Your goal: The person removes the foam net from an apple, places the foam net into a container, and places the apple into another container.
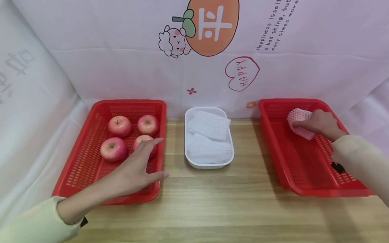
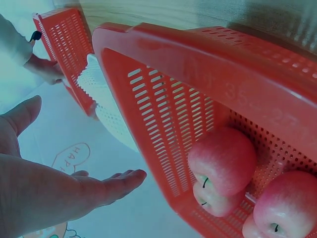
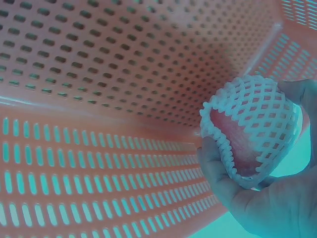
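Observation:
My right hand (image 1: 321, 124) grips an apple in a white foam net (image 1: 300, 123) inside the right red basket (image 1: 288, 175). In the right wrist view, pink apple skin shows through the mouth of the netted apple (image 3: 252, 129), with thumb and fingers on either side of it. My left hand (image 1: 136, 168) is over the near right part of the left red basket (image 1: 76, 157), fingers spread and holding nothing. Several bare apples (image 1: 113, 149) lie in that basket, one partly hidden behind the left fingers.
Between the baskets stands a white tray (image 1: 210, 166) with foam nets (image 1: 209, 126) lying in it. Behind everything hangs a printed white cloth (image 1: 131, 73). The wooden table (image 1: 197, 207) stretches in front of the tray.

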Motion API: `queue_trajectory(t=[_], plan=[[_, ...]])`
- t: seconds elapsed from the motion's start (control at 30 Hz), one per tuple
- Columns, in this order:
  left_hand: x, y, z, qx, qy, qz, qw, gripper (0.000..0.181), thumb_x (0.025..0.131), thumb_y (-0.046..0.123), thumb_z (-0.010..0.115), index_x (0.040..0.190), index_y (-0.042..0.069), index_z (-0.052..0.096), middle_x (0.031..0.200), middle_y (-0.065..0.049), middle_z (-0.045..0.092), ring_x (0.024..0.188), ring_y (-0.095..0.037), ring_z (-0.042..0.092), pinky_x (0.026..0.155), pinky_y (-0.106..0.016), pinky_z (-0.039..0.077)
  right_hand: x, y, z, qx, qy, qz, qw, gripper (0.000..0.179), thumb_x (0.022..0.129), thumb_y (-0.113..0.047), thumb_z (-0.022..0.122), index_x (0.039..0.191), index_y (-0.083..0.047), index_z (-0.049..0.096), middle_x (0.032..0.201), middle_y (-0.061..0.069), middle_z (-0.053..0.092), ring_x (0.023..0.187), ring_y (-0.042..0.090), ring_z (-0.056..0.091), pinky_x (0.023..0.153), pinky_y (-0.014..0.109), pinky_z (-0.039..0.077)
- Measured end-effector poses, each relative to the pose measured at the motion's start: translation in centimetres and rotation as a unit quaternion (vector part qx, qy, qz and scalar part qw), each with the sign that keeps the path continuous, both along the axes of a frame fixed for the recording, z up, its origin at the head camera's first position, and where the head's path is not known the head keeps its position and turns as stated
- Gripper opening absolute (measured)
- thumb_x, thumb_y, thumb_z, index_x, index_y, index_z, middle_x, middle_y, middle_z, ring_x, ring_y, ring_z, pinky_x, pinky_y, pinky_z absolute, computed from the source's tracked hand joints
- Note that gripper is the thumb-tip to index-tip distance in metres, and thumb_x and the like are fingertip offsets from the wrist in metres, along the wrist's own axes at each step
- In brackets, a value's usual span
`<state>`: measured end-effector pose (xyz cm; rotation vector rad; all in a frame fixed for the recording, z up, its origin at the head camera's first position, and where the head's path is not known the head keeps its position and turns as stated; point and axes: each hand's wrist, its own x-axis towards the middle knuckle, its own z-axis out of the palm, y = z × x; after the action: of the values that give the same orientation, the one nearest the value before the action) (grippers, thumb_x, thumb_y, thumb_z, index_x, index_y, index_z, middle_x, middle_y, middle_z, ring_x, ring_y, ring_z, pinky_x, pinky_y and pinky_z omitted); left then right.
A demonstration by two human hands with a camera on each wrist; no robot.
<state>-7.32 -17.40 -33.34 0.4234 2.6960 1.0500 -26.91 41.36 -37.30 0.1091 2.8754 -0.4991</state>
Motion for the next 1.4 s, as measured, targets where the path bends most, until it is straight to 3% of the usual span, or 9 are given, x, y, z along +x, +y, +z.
queue_trajectory(t=[0.1,0.2,0.4,0.57,0.67,0.83,1.1,1.4], plan=[[0.0,0.2,-0.1,-0.001,-0.005,-0.002,1.0000,0.091,0.093,0.029,0.083,0.163,0.007,0.029,0.158,-0.019,0.041,0.143,-0.039,0.044,0.114,-0.062,0.044,-0.4,-0.4,0.3,0.032,0.030,0.012,0.9990,0.066,0.091,-0.061,0.073,0.096,0.003,0.054,0.073,0.011,0.058,0.069,0.027,0.054,0.057,0.036,0.047],[0.0,0.4,-0.2,0.000,-0.008,-0.007,0.9999,0.090,0.093,0.028,0.082,0.163,0.006,0.029,0.157,-0.019,0.041,0.142,-0.039,0.045,0.114,-0.061,0.044,-0.3,-0.8,0.7,0.045,0.035,0.020,0.9982,0.063,0.091,-0.059,0.074,0.091,0.001,0.053,0.070,0.008,0.054,0.068,0.026,0.051,0.056,0.035,0.043],[0.2,1.0,-0.1,0.000,-0.014,-0.009,0.9999,0.091,0.094,0.030,0.082,0.163,0.006,0.029,0.159,-0.019,0.040,0.145,-0.038,0.043,0.117,-0.062,0.042,0.5,-1.6,2.2,0.029,0.047,0.043,0.9976,0.074,0.089,-0.056,0.078,0.114,0.008,0.053,0.091,0.020,0.065,0.080,0.033,0.059,0.060,0.035,0.051],[0.4,1.4,-0.1,0.006,-0.011,-0.013,0.9998,0.090,0.094,0.030,0.082,0.163,0.006,0.030,0.161,-0.017,0.040,0.148,-0.037,0.042,0.119,-0.061,0.039,0.8,-2.8,3.3,0.033,0.102,0.060,0.9924,0.069,0.088,-0.051,0.080,0.112,0.006,0.052,0.088,0.020,0.062,0.077,0.034,0.057,0.058,0.036,0.045],[0.7,1.6,-0.1,0.013,-0.010,-0.017,0.9997,0.089,0.094,0.031,0.082,0.162,0.006,0.031,0.161,-0.016,0.042,0.148,-0.036,0.041,0.120,-0.061,0.038,1.1,-3.5,4.1,0.027,0.122,0.069,0.9897,0.074,0.087,-0.049,0.083,0.122,0.008,0.050,0.099,0.027,0.062,0.082,0.039,0.059,0.059,0.036,0.045],[1.1,2.0,-0.2,0.030,-0.010,-0.022,0.9993,0.087,0.094,0.032,0.082,0.162,0.008,0.032,0.159,-0.016,0.043,0.147,-0.034,0.043,0.119,-0.061,0.039,1.8,-4.9,5.7,0.026,0.108,0.074,0.9910,0.092,0.087,-0.055,0.083,0.134,0.015,0.046,0.117,0.038,0.058,0.093,0.047,0.061,0.062,0.040,0.053],[1.6,2.7,-0.5,0.051,-0.013,-0.031,0.9981,0.085,0.094,0.035,0.081,0.161,0.009,0.036,0.158,-0.013,0.045,0.146,-0.032,0.044,0.119,-0.061,0.039,3.6,-8.8,7.6,0.023,0.121,0.101,0.9872,0.088,0.083,-0.051,0.087,0.134,0.013,0.052,0.113,0.032,0.063,0.092,0.042,0.062,0.065,0.039,0.049],[2.3,3.3,-0.9,0.059,-0.032,-0.034,0.9972,0.085,0.094,0.035,0.081,0.163,0.015,0.036,0.163,-0.009,0.042,0.150,-0.030,0.042,0.120,-0.060,0.039,6.3,-13.4,8.3,-0.008,0.115,0.129,0.9850,0.089,0.078,-0.043,0.093,0.141,0.003,0.051,0.123,0.026,0.063,0.103,0.041,0.062,0.080,0.058,0.060]])
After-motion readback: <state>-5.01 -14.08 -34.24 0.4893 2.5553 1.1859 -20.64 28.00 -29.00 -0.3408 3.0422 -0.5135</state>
